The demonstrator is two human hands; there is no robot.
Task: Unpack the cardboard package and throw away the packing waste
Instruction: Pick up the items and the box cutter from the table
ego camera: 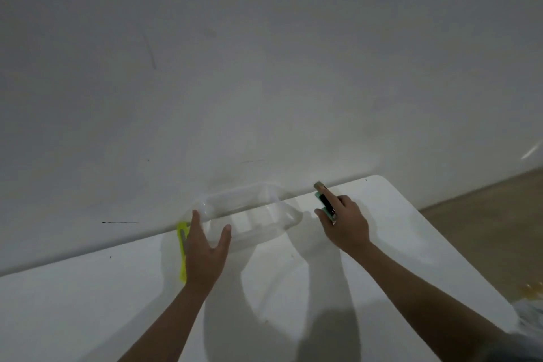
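Two hands worked at lower centre: left hand, spread and grasping nothing, steadied a clear plastic tray on the white table, beside a yellow cutter. Right hand gripped a small green-and-black item, seemingly unpacked. No cardboard package was visible.

The table is plain white, with a few small dark specks. On it, the container is clear, almost without colour. Left of the container lies a bright yellow-green cutter. Right of the container, the small item is teal with a black strip. Behind the container, the wall is grey-white with thin dark marks. Far right of the container, the floor is brown.
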